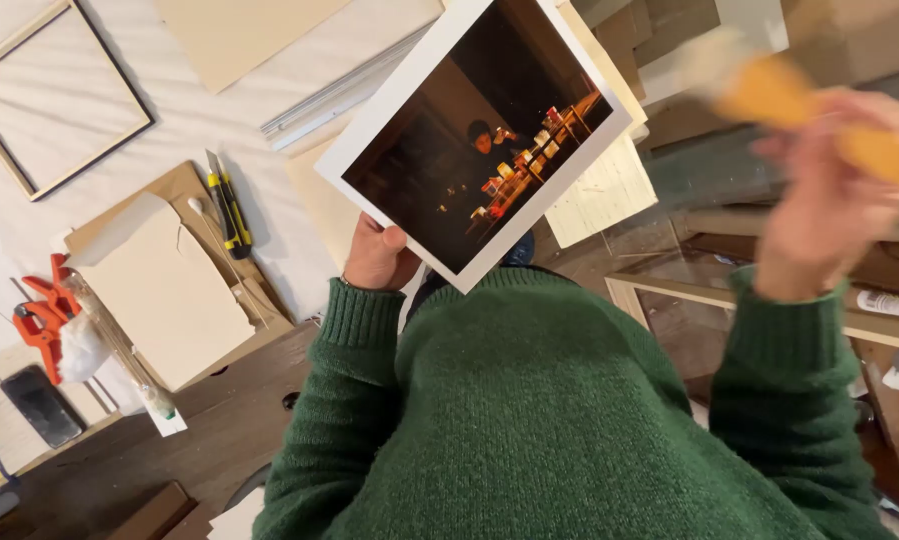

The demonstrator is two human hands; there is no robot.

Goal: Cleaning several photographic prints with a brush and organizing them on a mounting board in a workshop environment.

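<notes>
1. Sweater sleeves in green (529, 420) fill the lower middle of the view, below the photo print (474, 135), which serves as landmark.
2. Surface (119, 60), pale, spreads left of and behind the print, strewn with boards and tools.
3. Print: a large white-bordered photograph of a dark scene with orange lights, held tilted, its lower left edge in the left hand (377, 255).
4. Left hand fingers are closed on the print, thumb (392, 240) pressed on its front near the bottom corner, the rest hidden behind it.
5. Right hand (834, 195), well to the right of the print and apart from it, is blurred; its fingers are wrapped around the yellow handle of a brush (769, 85) with pale bristles pointing toward the print's upper right.
6. Empty wooden frame (54, 95) lies far left of the print.
7. Beige card sheet (164, 290) lies lower left of the print, on a brown board.
8. Orange clamp (41, 318) sits further left, beyond the card.
9. Yellow-and-black utility knife (227, 205) lies between the card and the print.
</notes>
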